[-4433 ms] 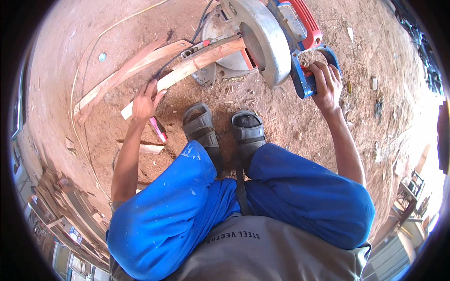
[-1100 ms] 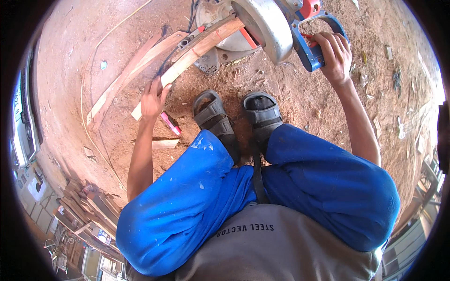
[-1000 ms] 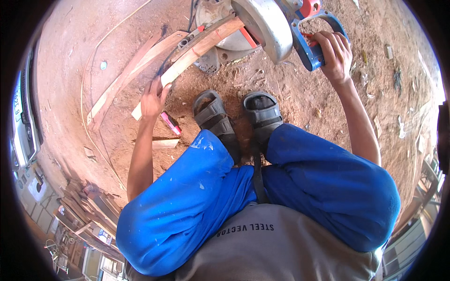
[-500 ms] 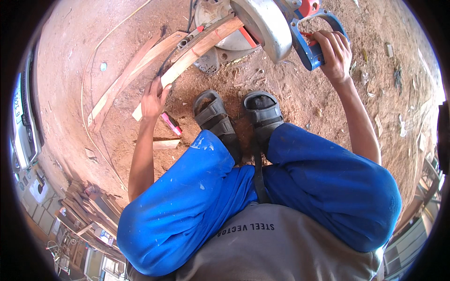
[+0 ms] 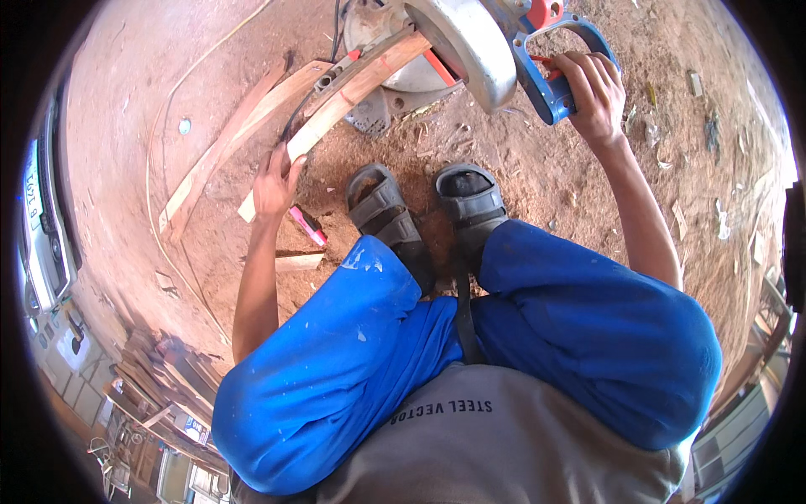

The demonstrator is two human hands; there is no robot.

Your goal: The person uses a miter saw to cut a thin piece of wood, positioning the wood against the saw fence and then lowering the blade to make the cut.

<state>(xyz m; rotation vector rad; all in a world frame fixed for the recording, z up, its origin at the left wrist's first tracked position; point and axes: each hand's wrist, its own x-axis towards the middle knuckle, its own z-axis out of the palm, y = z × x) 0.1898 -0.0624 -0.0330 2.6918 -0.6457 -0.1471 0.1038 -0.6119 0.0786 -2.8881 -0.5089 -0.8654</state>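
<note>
My left hand grips a pale wooden strip near its lower-left end, the fingers wrapped over its edge. The strip runs up to the mitre saw, where the rounded silver guard hides its far end. My right hand is closed on the saw's blue D-shaped handle, fingers beside the red trigger. Just below my left hand a pink-and-dark tool lies on the dirt, with a short offcut under it.
More wooden strips and a cord lie left of the saw on dusty ground. My sandalled feet are below it. Stacked timber is at lower left, a vehicle bumper at the far left, scattered scraps at right.
Since the oldest frame the view has shifted, showing more of the vehicle at left. Both grips look the same; over the last second hands, strip and saw have barely moved.
</note>
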